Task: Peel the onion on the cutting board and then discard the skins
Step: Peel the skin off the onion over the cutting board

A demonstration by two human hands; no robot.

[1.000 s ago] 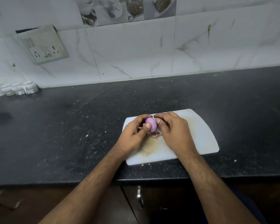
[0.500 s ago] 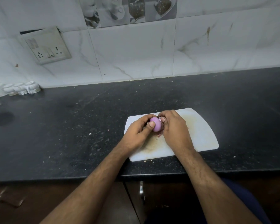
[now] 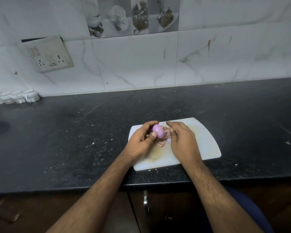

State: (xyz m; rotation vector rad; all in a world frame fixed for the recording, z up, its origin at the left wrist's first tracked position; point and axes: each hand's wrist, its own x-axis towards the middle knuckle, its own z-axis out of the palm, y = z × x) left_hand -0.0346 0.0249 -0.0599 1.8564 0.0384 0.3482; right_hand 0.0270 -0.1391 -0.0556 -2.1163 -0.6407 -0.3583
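The right hand point(image 3: 183, 140) is pulling away, its curled fingers gripping loose skins point(image 3: 165, 130), while the left hand point(image 3: 141, 140) is pinching the bare purple onion point(image 3: 157, 130) above the cutting board point(image 3: 207, 145); peeling is looking nearly done.

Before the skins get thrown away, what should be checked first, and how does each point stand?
1. Onion peeled: ok on the smooth purple side in view; the far side cannot be told.
2. Onion held firmly: ok, the left hand grips it over the board.
3. Skins gathered: not ok, scraps lie loose on the board between the hands.
4. Right hand holding skin: cannot tell, its fingers curl at the scraps.
5. Bin within reach: cannot tell, none in view.
6. Counter free of bits: not ok, specks lie around the board.
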